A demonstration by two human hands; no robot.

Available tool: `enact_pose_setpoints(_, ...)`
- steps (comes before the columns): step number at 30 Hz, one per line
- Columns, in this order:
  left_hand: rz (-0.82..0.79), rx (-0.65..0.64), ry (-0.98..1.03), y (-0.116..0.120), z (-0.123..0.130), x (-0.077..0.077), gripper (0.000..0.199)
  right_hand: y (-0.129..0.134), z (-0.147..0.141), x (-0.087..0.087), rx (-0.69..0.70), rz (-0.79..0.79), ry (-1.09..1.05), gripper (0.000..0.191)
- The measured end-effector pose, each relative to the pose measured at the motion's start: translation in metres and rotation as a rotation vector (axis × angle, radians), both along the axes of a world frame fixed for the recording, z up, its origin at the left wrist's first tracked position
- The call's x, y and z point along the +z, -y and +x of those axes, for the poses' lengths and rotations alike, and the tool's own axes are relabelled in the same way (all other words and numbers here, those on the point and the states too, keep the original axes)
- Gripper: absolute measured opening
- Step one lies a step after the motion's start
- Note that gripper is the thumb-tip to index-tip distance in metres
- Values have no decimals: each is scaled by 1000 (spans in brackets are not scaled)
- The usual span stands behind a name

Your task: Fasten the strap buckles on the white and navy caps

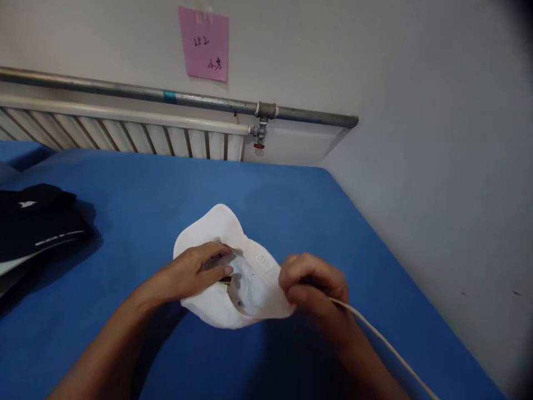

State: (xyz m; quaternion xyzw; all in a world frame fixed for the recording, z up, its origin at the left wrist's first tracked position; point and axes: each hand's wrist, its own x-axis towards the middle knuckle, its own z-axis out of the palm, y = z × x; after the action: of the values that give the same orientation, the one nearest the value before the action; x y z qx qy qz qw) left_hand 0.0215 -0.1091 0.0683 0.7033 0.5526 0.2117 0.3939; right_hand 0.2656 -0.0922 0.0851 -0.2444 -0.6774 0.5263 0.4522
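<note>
A white cap (260, 278) is held over the blue surface, its hollow inside facing up toward me. The fingers of my left hand (189, 272) reach into it from the left and grip it, with a small dark, brownish flat piece showing beneath the fingertips. At the cap's right edge, my right hand (318, 286) is closed in a pinch on the rim; its fingertips look slightly blurred. From that hand a thin white cord (387, 344) runs down to the lower right. What lies under my left fingers is mostly hidden.
A blue-covered table (137, 194) spreads below my hands. Dark folded clothing (37, 222) lies at the left. Behind stand a white radiator (137, 133) and a metal pipe (216, 103) with a red-handled valve (259, 146). A pink note (204, 44) hangs on the wall.
</note>
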Motion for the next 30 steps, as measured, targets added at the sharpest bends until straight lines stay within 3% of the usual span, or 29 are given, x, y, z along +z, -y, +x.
enact_pose_setpoints(4, -179, -184, 135, 6, -15, 15, 31, -8, 1, -8, -564, 52, 23, 20)
enact_pose_setpoints(8, -59, -228, 181, 10, -23, 19, 17, -15, 5, -11, -746, 76, 7, 23)
enact_pose_setpoints(10, 119, -110, 118, 8, -23, 14, 18, -15, 5, -11, -764, 86, 12, 24)
enact_pose_setpoints(14, 442, 259, -5, 3, -23, 4, 21, -14, 3, -13, -742, 116, 10, 18)
enact_pose_setpoints(16, 500, 322, -19, 1, -24, 1, 20, -14, 2, -13, -680, 129, 52, 13)
enact_pose_setpoints(18, 495, 278, -28, 0, -23, 1, 19, -14, -1, -11, -577, 125, 145, 13)
enact_pose_setpoints(21, 451, 98, -43, 0, -19, 3, 18, -17, -4, -10, -447, 131, 294, 21)
enact_pose_setpoints(24, 461, -31, -18, 3, -15, 7, 12, -19, -5, -10, -465, 305, 396, 25)
enact_pose_setpoints(27, 489, -32, 110, 6, -15, 10, 10, -14, -2, -7, -538, 583, 405, 13)
enact_pose_setpoints(30, 381, 39, 202, 8, -15, 11, 10, -2, 0, 4, -384, 577, 217, 16)
